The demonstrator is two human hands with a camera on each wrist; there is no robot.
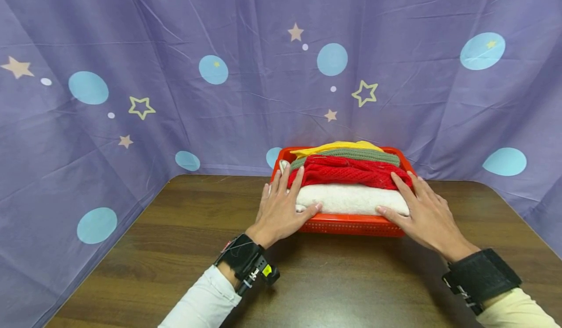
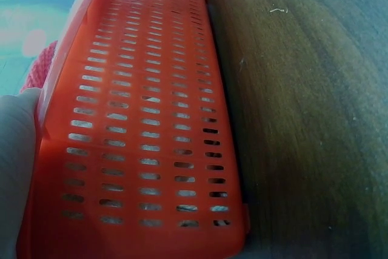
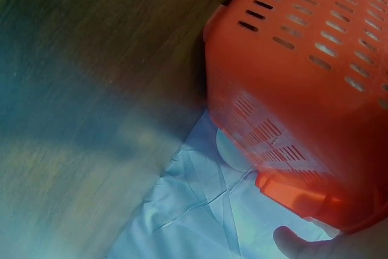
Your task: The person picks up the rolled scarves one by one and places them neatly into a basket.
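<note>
A red plastic basket (image 1: 351, 226) with slotted walls stands on the table, packed with folded knit and fluffy fabric. White fluffy fabric (image 1: 351, 198) lies at the front. Behind it come a red knit (image 1: 347, 173), a green ribbed knit (image 1: 366, 155) and a yellow one (image 1: 340, 146). At the basket's left end my left hand (image 1: 281, 208) rests over the rim and the white fabric, fingers spread and mostly straight. My right hand (image 1: 426, 215) lies likewise over the right end. Slots in the basket wall (image 2: 133, 113) show pale fabric inside.
The basket stands on a brown wood-grain table (image 1: 197, 230), near its back edge. A purple curtain (image 1: 263, 98) with stars and blue circles hangs behind and to the left. Black straps (image 1: 483, 274) with cameras sit on both wrists.
</note>
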